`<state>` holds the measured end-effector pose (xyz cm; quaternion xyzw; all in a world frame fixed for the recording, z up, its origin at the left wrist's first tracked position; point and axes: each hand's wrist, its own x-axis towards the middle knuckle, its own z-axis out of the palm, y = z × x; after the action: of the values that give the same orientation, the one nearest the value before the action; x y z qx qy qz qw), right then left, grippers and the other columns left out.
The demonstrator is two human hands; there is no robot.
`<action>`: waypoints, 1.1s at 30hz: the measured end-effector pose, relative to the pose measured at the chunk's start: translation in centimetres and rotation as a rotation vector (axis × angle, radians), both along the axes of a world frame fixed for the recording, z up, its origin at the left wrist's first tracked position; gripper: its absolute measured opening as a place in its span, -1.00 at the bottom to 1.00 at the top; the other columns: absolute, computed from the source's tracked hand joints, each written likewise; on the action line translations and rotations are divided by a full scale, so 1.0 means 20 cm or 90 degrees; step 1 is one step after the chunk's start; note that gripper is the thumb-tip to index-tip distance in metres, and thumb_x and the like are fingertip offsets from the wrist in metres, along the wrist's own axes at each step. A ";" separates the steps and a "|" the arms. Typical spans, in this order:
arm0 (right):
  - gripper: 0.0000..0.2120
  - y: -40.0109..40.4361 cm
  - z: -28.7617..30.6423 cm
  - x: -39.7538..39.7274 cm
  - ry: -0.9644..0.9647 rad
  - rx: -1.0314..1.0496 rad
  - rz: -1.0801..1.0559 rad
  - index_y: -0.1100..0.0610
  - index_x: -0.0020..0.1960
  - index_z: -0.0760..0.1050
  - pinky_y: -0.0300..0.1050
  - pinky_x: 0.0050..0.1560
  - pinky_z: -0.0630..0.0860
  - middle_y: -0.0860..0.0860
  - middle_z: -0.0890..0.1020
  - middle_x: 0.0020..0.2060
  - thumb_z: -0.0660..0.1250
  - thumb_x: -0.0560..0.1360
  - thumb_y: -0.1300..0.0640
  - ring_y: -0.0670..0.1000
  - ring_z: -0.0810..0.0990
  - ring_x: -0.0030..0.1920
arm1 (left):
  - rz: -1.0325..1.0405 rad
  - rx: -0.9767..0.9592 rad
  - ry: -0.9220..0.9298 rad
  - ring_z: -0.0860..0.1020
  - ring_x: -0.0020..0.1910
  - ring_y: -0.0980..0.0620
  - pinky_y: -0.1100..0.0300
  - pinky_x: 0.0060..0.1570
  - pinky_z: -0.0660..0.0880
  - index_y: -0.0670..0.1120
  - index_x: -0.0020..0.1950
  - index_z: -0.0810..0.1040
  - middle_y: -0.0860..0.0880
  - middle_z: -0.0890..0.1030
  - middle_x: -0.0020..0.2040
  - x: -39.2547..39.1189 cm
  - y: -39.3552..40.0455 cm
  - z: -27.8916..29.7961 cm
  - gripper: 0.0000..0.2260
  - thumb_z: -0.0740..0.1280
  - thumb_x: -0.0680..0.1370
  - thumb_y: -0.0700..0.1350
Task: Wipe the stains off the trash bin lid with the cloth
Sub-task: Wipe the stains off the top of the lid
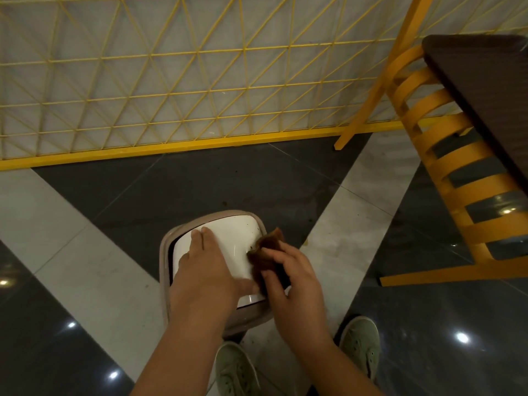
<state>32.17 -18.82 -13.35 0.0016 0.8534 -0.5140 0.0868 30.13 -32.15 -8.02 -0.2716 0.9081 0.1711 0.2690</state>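
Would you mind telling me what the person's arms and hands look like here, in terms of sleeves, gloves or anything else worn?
Both forearms are bare as far as the frame shows, with no sleeve in sight. The left hand and right hand wear no gloves, and no rings, watch or wristband are visible. The only clothing in view is a pair of pale green canvas lace-up shoes.

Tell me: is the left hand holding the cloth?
No: the left hand lies flat on the white lid, while the right hand grips the brown cloth.
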 end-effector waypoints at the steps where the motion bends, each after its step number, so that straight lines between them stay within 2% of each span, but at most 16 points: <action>1: -0.67 0.00 -0.02 -0.02 -0.014 0.001 -0.018 -0.24 0.16 0.48 -0.22 0.29 0.41 -0.23 0.47 0.25 0.31 0.52 0.14 -0.23 0.41 0.26 | 0.003 0.004 -0.007 0.27 0.44 -0.08 0.01 0.27 0.39 -0.07 0.57 -0.14 -0.04 0.07 0.56 -0.01 0.00 0.00 0.15 0.54 0.25 0.22; 5: -0.62 0.05 -0.08 0.00 -0.114 0.022 -0.075 -0.33 -0.01 0.40 -0.09 0.23 0.49 -0.30 0.49 0.06 0.31 0.52 0.20 -0.25 0.48 0.08 | -0.007 0.015 -0.015 0.27 0.46 -0.11 -0.02 0.31 0.37 -0.06 0.56 -0.16 -0.05 0.08 0.56 -0.01 0.00 0.01 0.13 0.55 0.28 0.18; 9: -0.56 0.07 -0.05 0.19 -0.126 -0.015 -0.088 -0.33 -0.01 0.46 -0.05 0.22 0.50 -0.29 0.50 0.13 0.36 0.47 0.26 -0.23 0.48 0.15 | -0.030 0.044 -0.019 0.20 0.50 -0.11 -0.04 0.36 0.31 -0.02 0.56 -0.22 -0.03 -0.01 0.58 -0.01 -0.02 0.02 0.12 0.54 0.31 0.15; 14: -0.61 0.01 0.04 0.11 -0.012 -0.047 -0.051 -0.23 0.10 0.53 -0.36 0.24 0.38 -0.28 0.50 0.19 0.36 0.48 0.25 -0.30 0.43 0.22 | -0.036 0.053 -0.008 0.15 0.51 -0.09 -0.02 0.40 0.27 -0.03 0.57 -0.25 -0.01 -0.07 0.59 -0.01 -0.01 0.02 0.12 0.54 0.33 0.10; 16: -0.67 0.01 0.00 0.01 -0.029 -0.037 -0.059 -0.19 0.13 0.53 -0.30 0.25 0.42 -0.27 0.51 0.18 0.32 0.51 0.21 -0.28 0.45 0.20 | -0.032 0.048 -0.009 0.16 0.51 -0.10 -0.03 0.38 0.28 -0.02 0.56 -0.25 -0.01 -0.06 0.59 -0.01 -0.01 0.02 0.13 0.54 0.33 0.11; 18: -0.68 0.02 -0.08 -0.02 -0.079 -0.043 -0.094 -0.20 0.10 0.52 -0.14 0.24 0.48 -0.24 0.55 0.14 0.30 0.52 0.21 -0.24 0.49 0.15 | -0.030 0.048 -0.017 0.16 0.51 -0.11 -0.04 0.38 0.28 -0.01 0.56 -0.26 -0.02 -0.04 0.59 -0.01 0.00 0.02 0.13 0.54 0.33 0.11; 22: -0.60 0.05 -0.12 0.14 -0.125 -0.036 -0.119 -0.32 -0.01 0.48 -0.02 0.21 0.51 -0.23 0.55 0.11 0.34 0.49 0.24 -0.20 0.51 0.14 | -0.036 0.061 -0.012 0.14 0.52 -0.10 -0.03 0.40 0.26 -0.02 0.56 -0.26 0.00 -0.05 0.59 -0.01 -0.02 0.02 0.13 0.54 0.34 0.11; 24: -0.53 0.04 -0.09 0.21 -0.103 -0.053 -0.127 -0.35 -0.05 0.50 -0.01 0.19 0.52 -0.25 0.55 0.11 0.38 0.46 0.28 -0.20 0.52 0.14 | -0.038 0.061 -0.010 0.14 0.52 -0.10 -0.03 0.39 0.26 -0.01 0.56 -0.25 0.01 -0.04 0.59 -0.01 -0.02 0.02 0.12 0.54 0.34 0.10; 28: -0.59 0.00 0.00 0.13 -0.012 -0.056 -0.078 -0.28 0.06 0.52 -0.26 0.25 0.43 -0.31 0.52 0.16 0.35 0.48 0.25 -0.28 0.45 0.20 | -0.042 0.064 -0.001 0.13 0.52 -0.08 -0.03 0.40 0.25 -0.02 0.57 -0.25 0.01 -0.05 0.59 -0.01 -0.03 0.01 0.13 0.54 0.33 0.10; 31: -0.69 0.00 -0.05 0.00 -0.043 -0.042 -0.088 -0.19 0.13 0.53 -0.15 0.25 0.46 -0.23 0.54 0.17 0.31 0.52 0.19 -0.22 0.48 0.19 | -0.042 0.059 0.000 0.14 0.51 -0.08 -0.04 0.38 0.28 -0.01 0.57 -0.25 0.02 -0.05 0.59 -0.01 -0.03 0.01 0.14 0.55 0.32 0.10; 33: -0.69 0.00 -0.11 0.00 -0.103 -0.041 -0.125 -0.25 0.06 0.49 -0.08 0.22 0.50 -0.22 0.56 0.12 0.29 0.54 0.18 -0.21 0.51 0.13 | -0.040 0.058 -0.006 0.16 0.51 -0.09 -0.05 0.37 0.30 0.00 0.57 -0.25 0.01 -0.03 0.58 -0.01 -0.02 0.02 0.13 0.55 0.32 0.11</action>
<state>32.10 -18.75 -15.46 0.1240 0.8224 -0.5453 0.1044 29.87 -32.55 -7.71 -0.2309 0.9062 0.2026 0.2906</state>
